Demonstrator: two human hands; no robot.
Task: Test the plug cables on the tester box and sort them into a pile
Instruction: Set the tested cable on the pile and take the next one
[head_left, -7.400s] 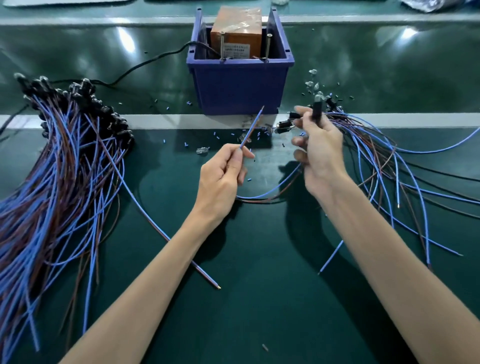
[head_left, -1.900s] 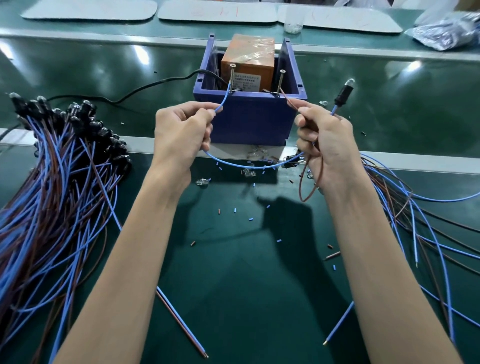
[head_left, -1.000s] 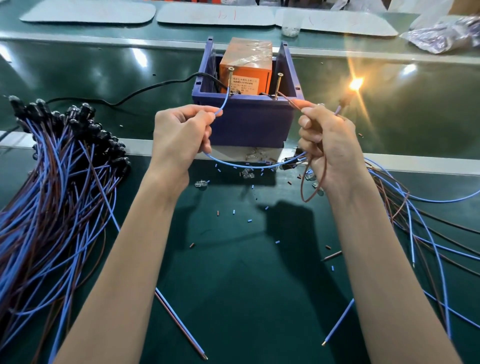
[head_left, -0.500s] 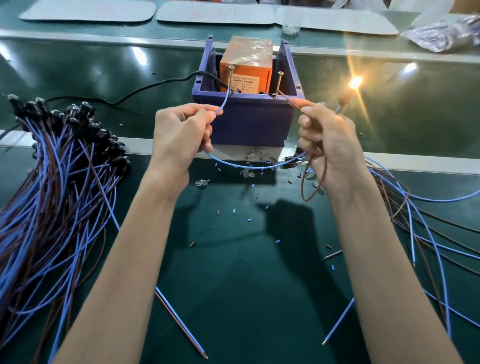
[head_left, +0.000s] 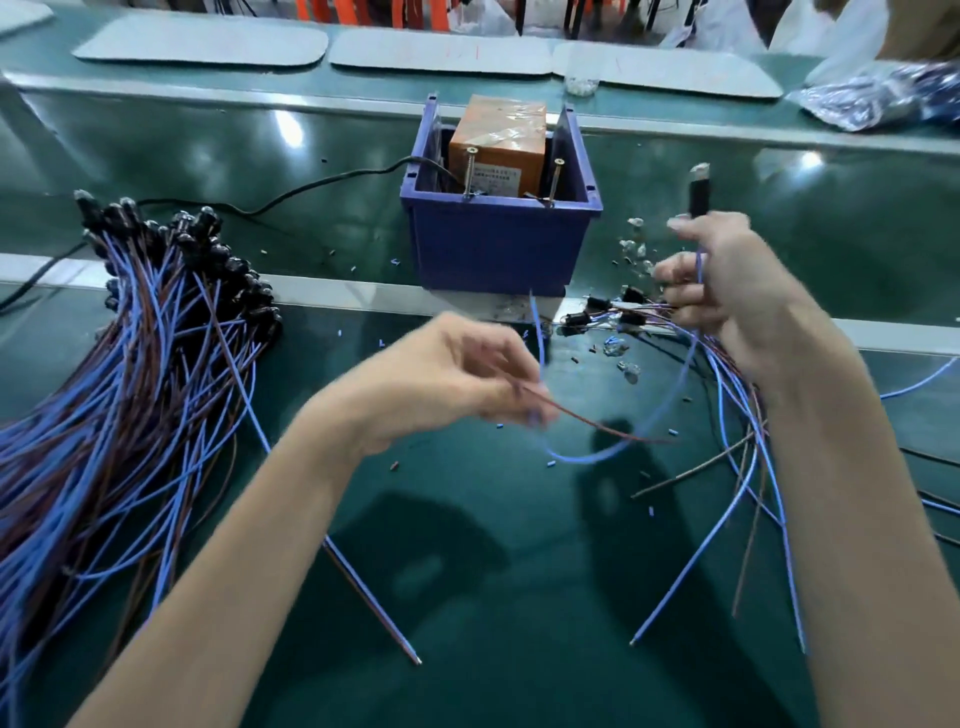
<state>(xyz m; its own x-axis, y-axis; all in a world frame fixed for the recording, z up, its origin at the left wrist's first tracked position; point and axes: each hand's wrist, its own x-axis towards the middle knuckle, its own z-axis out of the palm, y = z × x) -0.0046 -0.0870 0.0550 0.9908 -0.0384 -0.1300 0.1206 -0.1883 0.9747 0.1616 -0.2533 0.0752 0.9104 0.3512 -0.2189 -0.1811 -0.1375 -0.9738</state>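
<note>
Between the two hands hangs the plug cable (head_left: 698, 200), apart from the tester box (head_left: 498, 249). The right hand (head_left: 727, 296) grips it just under the black plug, and the left hand (head_left: 447, 374) pinches its brown and blue wire ends. Far left lies the pile (head_left: 145, 353).

**A factory cable-testing bench**

We look at an assembly workshop: a long glossy green bench (head_left: 493, 623), a heap of blue and brown plug cables (head_left: 135, 395), an orange taped tester box (head_left: 501, 140) with two upright screws in a blue plastic bin (head_left: 493, 244), tiny scattered wire-sleeve scraps (head_left: 651, 512), and flat grey mats (head_left: 202, 44) beyond.
</note>
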